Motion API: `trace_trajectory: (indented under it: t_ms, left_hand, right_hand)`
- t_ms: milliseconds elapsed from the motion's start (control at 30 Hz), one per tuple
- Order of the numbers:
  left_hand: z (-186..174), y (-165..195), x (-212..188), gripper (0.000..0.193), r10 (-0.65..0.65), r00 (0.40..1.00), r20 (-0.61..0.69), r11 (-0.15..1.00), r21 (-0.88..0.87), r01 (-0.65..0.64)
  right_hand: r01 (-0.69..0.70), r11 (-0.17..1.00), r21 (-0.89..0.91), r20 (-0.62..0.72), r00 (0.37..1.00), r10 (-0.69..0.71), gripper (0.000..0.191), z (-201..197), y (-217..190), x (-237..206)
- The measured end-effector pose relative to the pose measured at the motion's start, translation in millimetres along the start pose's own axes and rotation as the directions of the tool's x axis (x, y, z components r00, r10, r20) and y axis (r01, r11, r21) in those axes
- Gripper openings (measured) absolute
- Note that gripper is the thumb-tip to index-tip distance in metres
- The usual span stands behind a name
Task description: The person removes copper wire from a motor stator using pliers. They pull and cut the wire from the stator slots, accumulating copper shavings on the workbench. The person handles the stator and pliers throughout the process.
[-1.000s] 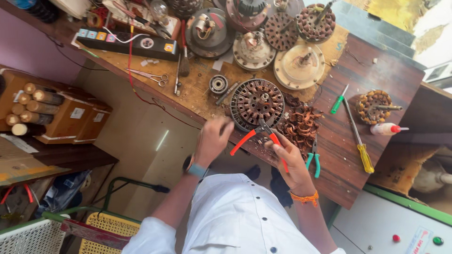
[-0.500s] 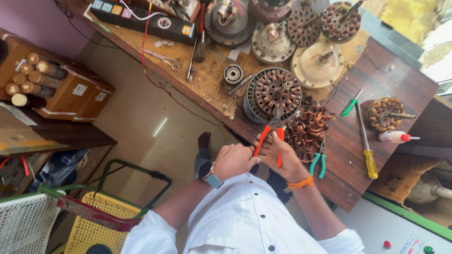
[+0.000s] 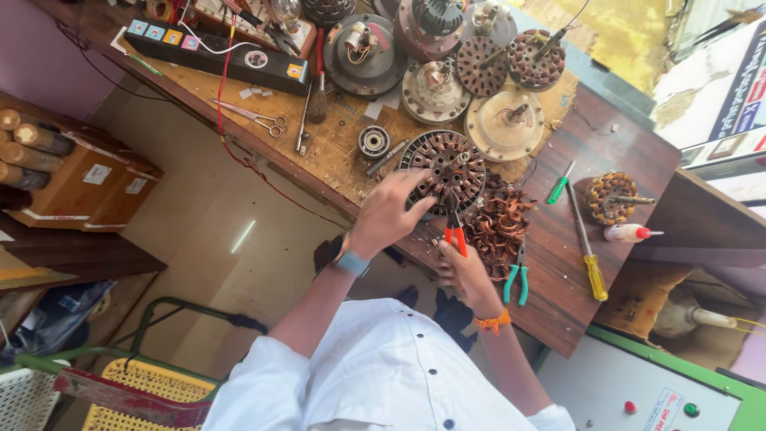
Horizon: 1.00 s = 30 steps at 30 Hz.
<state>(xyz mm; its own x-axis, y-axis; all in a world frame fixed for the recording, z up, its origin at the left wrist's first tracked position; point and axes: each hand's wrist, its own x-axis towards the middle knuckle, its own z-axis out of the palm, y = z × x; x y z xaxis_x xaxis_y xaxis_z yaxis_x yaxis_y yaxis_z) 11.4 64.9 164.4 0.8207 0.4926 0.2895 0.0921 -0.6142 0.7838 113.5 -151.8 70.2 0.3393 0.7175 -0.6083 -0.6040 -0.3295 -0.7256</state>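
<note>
1. I see the wooden workbench [image 3: 351,164] run from ten o'clock to four o'clock, crowded with motor parts.
2. The wound stator [image 3: 447,164] lies flat near the bench's front edge, just past twelve o'clock of the hands. I judge it heavy and rigid in its steel core, but its copper coils are soft and easily nicked; the outer rim is the place to take it.
3. My left hand [image 3: 391,214] rests on the stator's rim at its seven o'clock side, fingers curled and pressed against the edge to steady it.
4. My right hand [image 3: 463,275] is closed around the red-handled pliers [image 3: 455,233], whose nose points up into the windings. Whether the tips pinch a wire I cannot tell; they are too small here.
5. At three o'clock of the stator lies a heap of stripped copper wire [image 3: 499,227], light and springy.
6. At nine o'clock, cardboard boxes [image 3: 76,183] hold wooden rods [image 3: 36,140] laid on their sides.
7. Green-handled pliers [image 3: 515,279] and a yellow-handled screwdriver [image 3: 588,247] lie at three o'clock of my right hand.
</note>
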Motion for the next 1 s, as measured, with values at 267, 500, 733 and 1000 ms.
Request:
trace_trajectory:
  t_ms: [267, 500, 733, 1000]
  left_hand:
    - [80, -18, 77, 0.065, -0.032, 0.999, -0.016, 0.914, 0.403, 0.036]
    - [72, -15, 46, 0.055, 0.373, 0.876, -0.305, 0.926, 0.176, -0.333]
    - [96, 24, -54, 0.048, -0.078, 0.644, 0.761, 0.142, -0.63, 0.763]
    - [86, -8, -58, 0.062, -0.3, 0.587, 0.752, 0.279, -0.519, 0.808]
  right_hand:
    - [0.121, 0.713, -0.691, -0.248, 0.886, -0.392, 0.031, -28, -13, -70]
    - [0.542, 0.81, -0.222, -0.327, 0.741, -0.586, 0.032, 17, -31, -92]
    - [0.579, 0.738, -0.346, -0.383, 0.631, -0.675, 0.037, 33, -62, -83]
    - [0.283, 0.705, -0.65, -0.31, 0.748, -0.586, 0.037, 14, -74, -84]
